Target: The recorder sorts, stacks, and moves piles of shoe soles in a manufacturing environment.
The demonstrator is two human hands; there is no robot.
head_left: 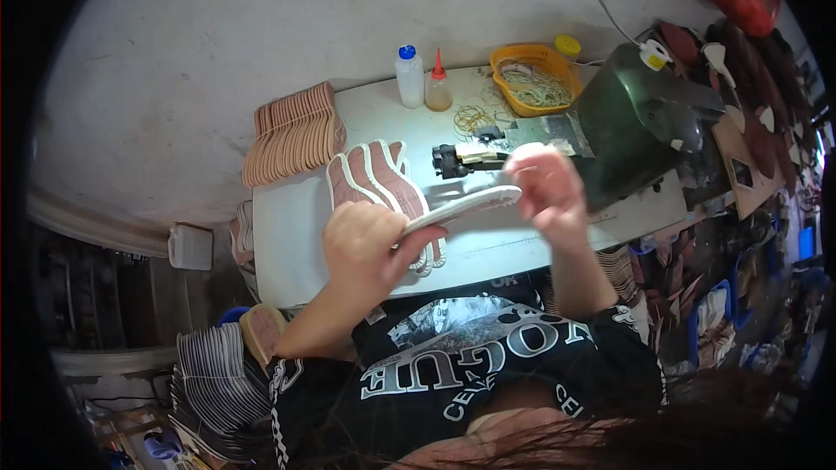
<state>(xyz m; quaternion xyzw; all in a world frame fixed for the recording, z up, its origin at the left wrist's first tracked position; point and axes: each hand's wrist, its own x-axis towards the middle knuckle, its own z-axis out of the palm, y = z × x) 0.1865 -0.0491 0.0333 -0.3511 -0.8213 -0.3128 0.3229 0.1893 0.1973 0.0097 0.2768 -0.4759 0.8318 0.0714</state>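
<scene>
My left hand (364,245) is closed round one end of a shoe sole (475,204), pale with a white edge, held tilted above the table. By its far tip my right hand (550,191) is raised with bent fingers, blurred by motion. Whether those fingers touch the sole or hold anything cannot be made out. Just beyond my left hand, several pinkish-brown soles with white rims (373,176) lie fanned over one another on the white table (292,244).
A bundle of tan soles (294,135) stands at the back left. Behind are a blue-capped bottle (409,78), a red-nozzled bottle (439,91), loose rubber bands (475,119) and a yellow basket (547,107). A dark green machine (631,113) occupies the right; stacked soles (213,383) stand lower left.
</scene>
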